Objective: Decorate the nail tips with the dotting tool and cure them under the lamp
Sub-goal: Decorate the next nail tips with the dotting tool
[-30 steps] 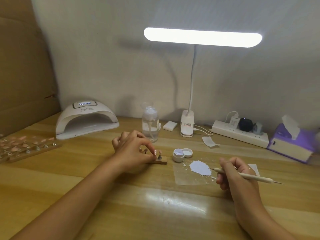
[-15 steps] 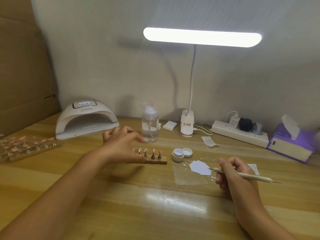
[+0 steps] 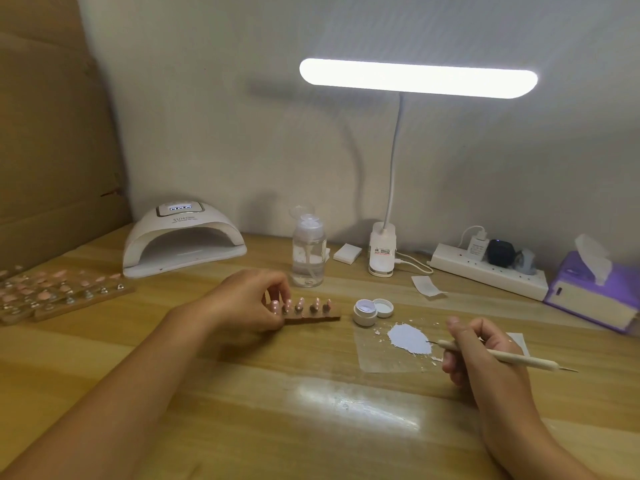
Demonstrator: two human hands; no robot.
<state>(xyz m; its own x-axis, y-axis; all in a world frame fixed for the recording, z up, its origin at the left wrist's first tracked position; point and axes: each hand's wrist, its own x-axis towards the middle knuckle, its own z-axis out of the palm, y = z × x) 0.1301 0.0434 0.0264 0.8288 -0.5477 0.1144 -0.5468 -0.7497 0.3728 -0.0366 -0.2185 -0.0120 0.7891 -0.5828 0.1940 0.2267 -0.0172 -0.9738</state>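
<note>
The wooden bench (image 3: 242, 427) fills the lower part of the view. A brown cardboard wall (image 3: 52, 133) stands along its left edge. A desk light (image 3: 415, 77) with a long bright bar stands at the middle of the back edge. The white nail lamp (image 3: 183, 237) sits near the back left corner, with its open mouth facing the person. A purple tissue box (image 3: 588, 296) sits at the right edge. A white power strip (image 3: 485, 271) lies beside it along the back edge. Long racks (image 3: 62, 296) with many pink tips lie by the left edge.

The left hand (image 3: 249, 303) rests near the middle of the bench. Its fingers are curled and pinch the left end of a wooden strip (image 3: 311, 318). The strip lies flat on the bench. A row of pink nail tips (image 3: 300, 303) stands on it on little pegs. The right hand (image 3: 485, 355) rests nearer the right edge. Its fingers are curled round the dotting tool (image 3: 512, 359). The tool's thin tip points left and is right at the edge of a white paint blob (image 3: 410, 339).

A clear bottle (image 3: 308, 251) stands just behind the left hand. The blob lies on a clear sheet (image 3: 388, 362) between the two hands. A small open jar (image 3: 365, 311) and its lid (image 3: 383, 307) touch each other just behind the sheet, near the right end of the strip.
</note>
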